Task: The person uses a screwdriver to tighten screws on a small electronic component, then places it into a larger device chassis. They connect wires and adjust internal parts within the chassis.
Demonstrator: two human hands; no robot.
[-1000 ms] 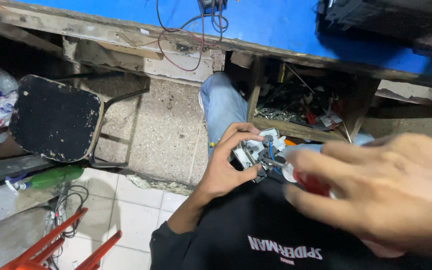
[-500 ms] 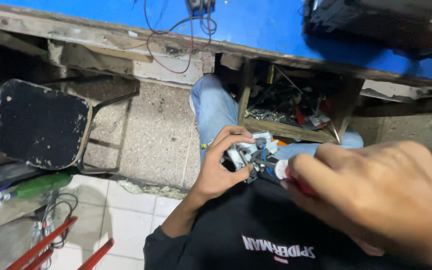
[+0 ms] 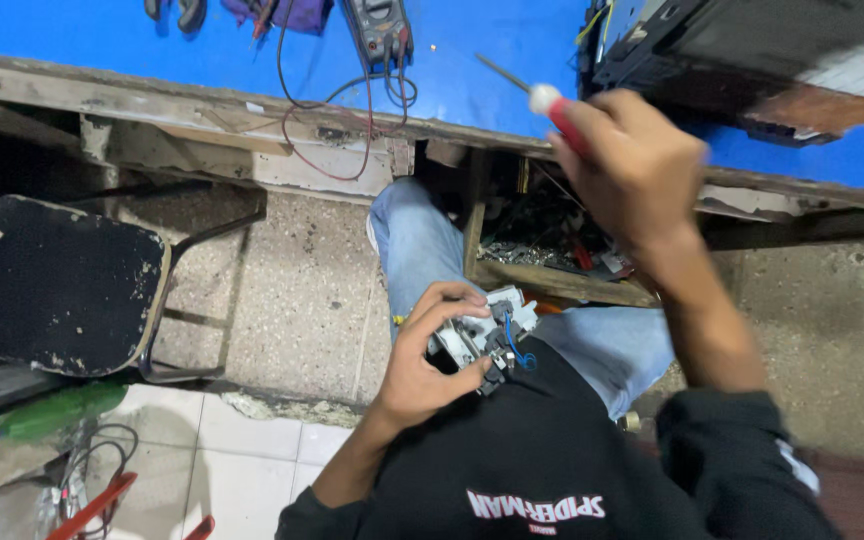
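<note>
Left hand (image 3: 422,370) fingers gripping grey part (image 3: 482,338); right hand (image 3: 637,170) fingers clasping screwdriver (image 3: 542,97)

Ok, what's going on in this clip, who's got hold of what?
A seated person is working over their lap. The left hand holds a small grey electronic assembly with a blue wire against the knee. The right hand is raised near the blue workbench, gripping a red-handled screwdriver with its tip pointing away from the assembly. A multimeter lies on the bench, and a worn black chair stands to the left.
</note>
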